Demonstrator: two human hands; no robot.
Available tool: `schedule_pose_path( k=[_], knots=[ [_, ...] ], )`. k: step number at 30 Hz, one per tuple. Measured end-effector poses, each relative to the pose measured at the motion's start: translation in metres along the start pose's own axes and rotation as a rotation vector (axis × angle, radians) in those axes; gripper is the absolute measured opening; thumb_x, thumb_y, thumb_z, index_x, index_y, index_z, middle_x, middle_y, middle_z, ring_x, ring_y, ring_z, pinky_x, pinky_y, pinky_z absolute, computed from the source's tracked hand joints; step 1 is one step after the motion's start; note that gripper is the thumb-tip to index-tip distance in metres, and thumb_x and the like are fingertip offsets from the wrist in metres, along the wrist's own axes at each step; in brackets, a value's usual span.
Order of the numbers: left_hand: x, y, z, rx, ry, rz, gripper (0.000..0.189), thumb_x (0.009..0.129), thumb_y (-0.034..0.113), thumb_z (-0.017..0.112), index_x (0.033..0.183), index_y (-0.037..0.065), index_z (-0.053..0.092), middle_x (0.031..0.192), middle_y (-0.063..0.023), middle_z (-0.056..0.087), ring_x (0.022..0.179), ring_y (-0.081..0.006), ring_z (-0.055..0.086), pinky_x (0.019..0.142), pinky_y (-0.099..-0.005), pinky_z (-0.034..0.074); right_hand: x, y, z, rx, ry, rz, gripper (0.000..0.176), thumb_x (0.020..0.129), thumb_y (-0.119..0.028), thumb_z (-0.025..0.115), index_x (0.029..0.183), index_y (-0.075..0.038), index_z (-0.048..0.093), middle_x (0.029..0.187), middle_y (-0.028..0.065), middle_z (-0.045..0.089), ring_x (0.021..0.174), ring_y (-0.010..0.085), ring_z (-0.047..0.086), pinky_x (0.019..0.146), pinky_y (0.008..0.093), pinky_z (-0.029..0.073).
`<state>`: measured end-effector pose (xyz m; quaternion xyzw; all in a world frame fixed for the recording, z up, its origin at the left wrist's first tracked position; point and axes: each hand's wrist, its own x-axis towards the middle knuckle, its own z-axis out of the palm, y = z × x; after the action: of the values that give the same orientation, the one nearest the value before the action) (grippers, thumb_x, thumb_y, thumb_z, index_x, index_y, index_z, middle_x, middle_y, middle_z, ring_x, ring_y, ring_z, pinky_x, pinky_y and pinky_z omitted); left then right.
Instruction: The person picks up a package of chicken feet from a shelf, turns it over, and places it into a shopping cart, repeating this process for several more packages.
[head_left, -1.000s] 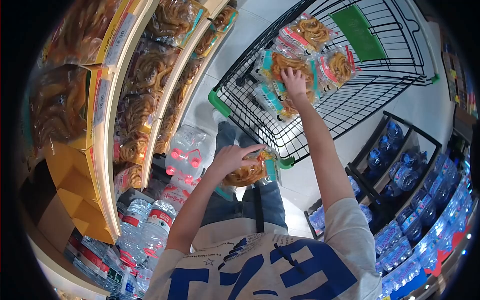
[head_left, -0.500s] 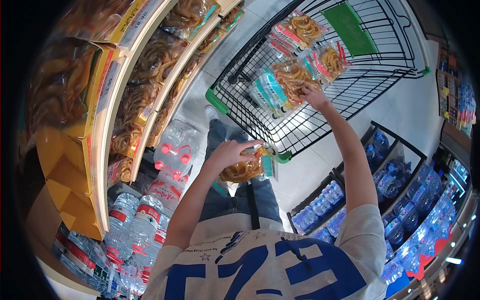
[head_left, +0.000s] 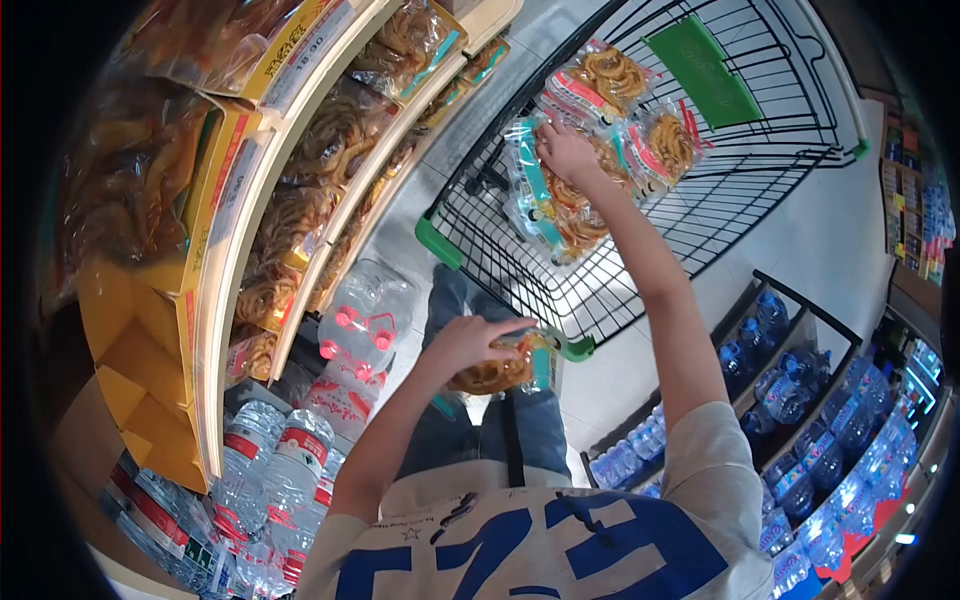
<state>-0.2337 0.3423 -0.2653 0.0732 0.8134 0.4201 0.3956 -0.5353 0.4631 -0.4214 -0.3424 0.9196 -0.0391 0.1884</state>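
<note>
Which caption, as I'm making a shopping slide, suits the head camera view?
Right hand on bagged snacks in a shopping cart, left hand holding another bag.

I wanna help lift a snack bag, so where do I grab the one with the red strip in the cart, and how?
I'd pinch the red strip on the snack bag, coming from that side. It looks like a flat edge facing bare wires of the cart, while the other bags crowd its opposite side.

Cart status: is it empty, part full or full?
Part full: clear plastic bags of brown twisted snacks lie in the black wire shopping cart, with uncovered wire grid showing beside them.
</note>
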Motion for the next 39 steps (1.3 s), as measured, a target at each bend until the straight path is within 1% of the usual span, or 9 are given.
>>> schedule_pose_path(
  k=[7,9,14,19,25,28,33,36,39],
  knots=[
    [0.003,-0.013,0.003,0.112,-0.021,-0.01,0.062,0.081,0.048,0.058,0.136,0.042,0.032,0.058,-0.0087,0.058,0.054,-0.0269,0.06,0.053,-0.0372,0.048,0.104,-0.008,0.085,0.14,-0.094,0.336,0.06,0.088,-0.05,0.041,0.134,-0.012,0.039,0.138,0.0097,0.04,0.131,0.0262,0.032,0.105,0.0442,0.027],
    [0.002,-0.015,0.005,0.129,-0.009,-0.003,0.064,0.079,0.049,0.059,0.136,0.042,0.032,0.056,-0.0059,0.058,0.051,-0.0246,0.059,0.05,-0.0342,0.048,0.102,-0.005,0.092,0.102,-0.05,0.361,0.062,0.087,-0.056,0.036,0.129,-0.012,0.046,0.137,0.0079,0.042,0.129,0.0264,0.034,0.105,0.0451,0.026],
    [0.005,-0.021,0.009,0.1,0.001,0.008,0.063,0.078,0.049,0.06,0.136,0.043,0.033,0.057,-0.0057,0.058,0.051,-0.0247,0.059,0.05,-0.0345,0.048,0.089,-0.004,0.096,0.005,0.017,0.147,0.054,0.086,-0.052,0.033,0.115,-0.014,0.059,0.125,0.0046,0.053,0.119,0.0243,0.042,0.099,0.0444,0.027],
    [0.003,-0.028,0.012,0.046,0.087,0.076,0.062,0.077,0.048,0.06,0.134,0.044,0.035,0.052,-0.008,0.053,0.048,-0.025,0.057,0.049,-0.0353,0.047,0.042,-0.028,0.091,-0.114,-0.208,-0.206,0.048,0.086,-0.046,0.035,0.096,-0.013,0.069,0.104,0.0032,0.061,0.106,0.0211,0.047,0.094,0.0426,0.03],
    [-0.003,-0.026,0.013,0.032,0.125,0.08,0.06,0.077,0.044,0.062,0.133,0.044,0.038,0.048,-0.0095,0.048,0.043,-0.0263,0.052,0.047,-0.0367,0.046,-0.062,-0.009,0.078,0.272,-0.045,-0.536,0.028,0.084,-0.029,0.048,0.074,-0.008,0.063,0.085,0.0061,0.057,0.099,0.0246,0.049,0.086,0.0373,0.037],
    [-0.006,-0.02,0.005,0.022,0.093,0.061,0.059,0.078,0.043,0.062,0.132,0.043,0.038,0.052,-0.0109,0.051,0.048,-0.0281,0.055,0.052,-0.039,0.047,-0.104,0.004,0.075,0.236,-0.143,-0.476,0.019,0.082,-0.022,0.051,0.086,-0.005,0.06,0.09,0.01,0.058,0.099,0.0269,0.048,0.089,0.0395,0.037],
    [-0.011,-0.009,-0.008,0.028,0.06,0.069,0.059,0.078,0.044,0.061,0.133,0.042,0.038,0.059,-0.0139,0.056,0.06,-0.0319,0.059,0.059,-0.0424,0.048,-0.118,-0.006,0.089,0.476,-0.1,-0.112,0.018,0.082,-0.024,0.054,0.089,-0.009,0.061,0.093,0.0099,0.059,0.099,0.0287,0.051,0.087,0.0394,0.041],
    [-0.019,0.007,-0.023,0.103,0.114,0.096,0.052,0.078,0.042,0.062,0.128,0.033,0.048,0.06,-0.0137,0.058,0.062,-0.0307,0.061,0.062,-0.0417,0.049,-0.109,-0.029,0.071,0.524,-0.002,0.037,0.02,0.082,-0.025,0.053,0.092,-0.011,0.061,0.099,0.0095,0.059,0.103,0.0293,0.05,0.088,0.0412,0.041],
    [-0.035,0.017,-0.037,0.19,0.183,0.11,0.043,0.078,0.043,0.062,0.117,0.025,0.058,0.063,-0.0136,0.06,0.064,-0.0301,0.062,0.064,-0.0414,0.049,-0.104,-0.05,0.045,0.28,0.104,0.167,0.02,0.082,-0.025,0.051,0.091,-0.01,0.061,0.102,0.0099,0.059,0.105,0.0304,0.05,0.089,0.0421,0.041]
  ],
)
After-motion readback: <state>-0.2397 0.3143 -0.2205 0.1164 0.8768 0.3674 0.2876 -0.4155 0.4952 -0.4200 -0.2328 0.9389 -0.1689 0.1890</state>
